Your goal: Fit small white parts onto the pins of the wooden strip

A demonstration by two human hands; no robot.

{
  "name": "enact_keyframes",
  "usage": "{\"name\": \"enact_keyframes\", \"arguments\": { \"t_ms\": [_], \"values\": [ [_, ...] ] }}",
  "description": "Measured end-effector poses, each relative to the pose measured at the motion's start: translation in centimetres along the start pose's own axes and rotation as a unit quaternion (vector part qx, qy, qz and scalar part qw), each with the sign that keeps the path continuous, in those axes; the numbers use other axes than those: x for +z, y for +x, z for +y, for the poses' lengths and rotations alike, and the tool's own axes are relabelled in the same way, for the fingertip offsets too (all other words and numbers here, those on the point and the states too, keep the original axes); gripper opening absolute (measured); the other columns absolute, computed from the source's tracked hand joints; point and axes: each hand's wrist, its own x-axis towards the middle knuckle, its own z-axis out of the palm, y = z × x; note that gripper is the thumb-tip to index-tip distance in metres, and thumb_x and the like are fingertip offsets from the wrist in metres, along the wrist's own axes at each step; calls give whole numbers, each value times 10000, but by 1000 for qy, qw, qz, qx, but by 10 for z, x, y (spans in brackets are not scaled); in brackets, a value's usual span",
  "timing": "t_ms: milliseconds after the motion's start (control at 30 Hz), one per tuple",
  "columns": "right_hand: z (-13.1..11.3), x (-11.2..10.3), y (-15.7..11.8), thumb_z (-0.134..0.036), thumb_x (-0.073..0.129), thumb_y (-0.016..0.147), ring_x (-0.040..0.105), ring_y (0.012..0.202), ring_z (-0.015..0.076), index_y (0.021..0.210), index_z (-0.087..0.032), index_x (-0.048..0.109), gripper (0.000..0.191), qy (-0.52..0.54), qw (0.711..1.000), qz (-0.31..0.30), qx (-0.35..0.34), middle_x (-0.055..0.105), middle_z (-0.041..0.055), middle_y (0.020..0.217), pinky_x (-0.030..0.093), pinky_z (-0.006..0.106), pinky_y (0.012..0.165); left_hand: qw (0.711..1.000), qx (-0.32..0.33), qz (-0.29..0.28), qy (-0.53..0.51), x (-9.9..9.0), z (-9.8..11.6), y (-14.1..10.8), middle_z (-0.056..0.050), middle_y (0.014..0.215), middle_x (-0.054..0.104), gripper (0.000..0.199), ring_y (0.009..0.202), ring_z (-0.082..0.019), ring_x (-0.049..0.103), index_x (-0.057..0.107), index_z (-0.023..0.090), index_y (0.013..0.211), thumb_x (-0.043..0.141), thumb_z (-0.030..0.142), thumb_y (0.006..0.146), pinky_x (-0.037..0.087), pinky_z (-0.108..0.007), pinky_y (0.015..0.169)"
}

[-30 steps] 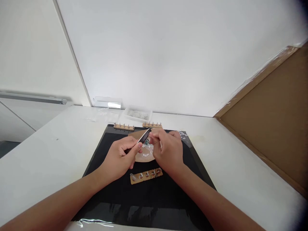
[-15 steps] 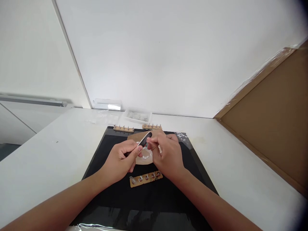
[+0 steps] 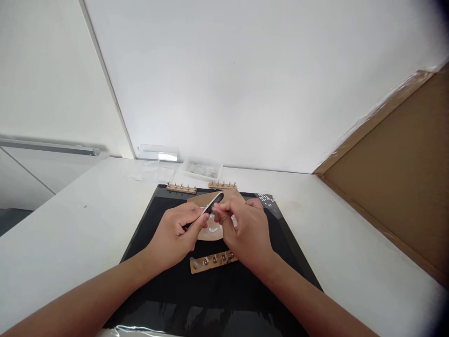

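Gripping slim black bar (image 3: 216,201) in left hand (image 3: 175,230), tilted above brown sheet (image 3: 210,236); curling right hand (image 3: 246,228) close beside bar, unable to tell whether pinching anything; both over black mat (image 3: 196,299).

"What's the left hand (image 3: 178,230) holding?"

"A slim dark strip (image 3: 217,200) with a pale long edge and a rounded far end. It slants above the black mat (image 3: 175,290), far end raised."

"And the right hand (image 3: 247,227)?"

"Its fingertips are drawn together at the strip's dark face; anything tiny between them is too small to make out."

"What lies below?"

"A tan sheet (image 3: 196,201) on the mat's far half, partly hidden, with small white pieces (image 3: 213,230) scattered over it."

"Nearer?"

"A wooden bar (image 3: 210,267) around the mat's middle, lying slightly askew, with a row of shiny metal studs."
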Motion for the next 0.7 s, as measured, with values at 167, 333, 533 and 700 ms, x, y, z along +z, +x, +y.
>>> {"name": "enact_keyframes", "arguments": {
  "t_ms": [167, 333, 533, 700],
  "values": [
    [-1, 0, 0, -199, 552, 1044, 647, 592, 125, 842, -223, 603, 210, 19, 1000, 11, 10, 754, -54, 728, 334, 352, 786, 1000, 8, 4, 10, 0, 1, 0, 4, 662, 602, 392, 491, -80, 565, 694, 160, 723, 560, 329, 1050, 473, -215, 513],
    [-3, 1, -2, -169, 568, 1025, 629, 566, 110, 845, -218, 604, 190, 9, 1000, 19, 13, 742, -70, 709, 325, 347, 781, 1000, -13, -4, 0, 1, 1, 0, 10, 629, 586, 398, 507, -91, 575, 689, 166, 725, 558, 352, 1051, 492, -222, 548],
    [-2, 2, -2, -204, 542, 1041, 613, 538, 121, 850, -224, 599, 201, -9, 1000, 6, 8, 748, -54, 704, 330, 348, 763, 999, -35, -7, -5, 1, 1, -2, 18, 609, 575, 406, 478, -91, 570, 684, 171, 718, 563, 374, 1048, 482, -228, 530],
    [-1, 1, -1, -250, 549, 1051, 640, 557, 139, 824, -232, 591, 231, 0, 999, -2, 35, 741, -46, 694, 371, 356, 777, 1000, -19, -9, 1, 2, -1, -2, 29, 574, 565, 415, 464, -88, 548, 673, 173, 706, 555, 355, 1059, 480, -233, 544]
  ]
}}
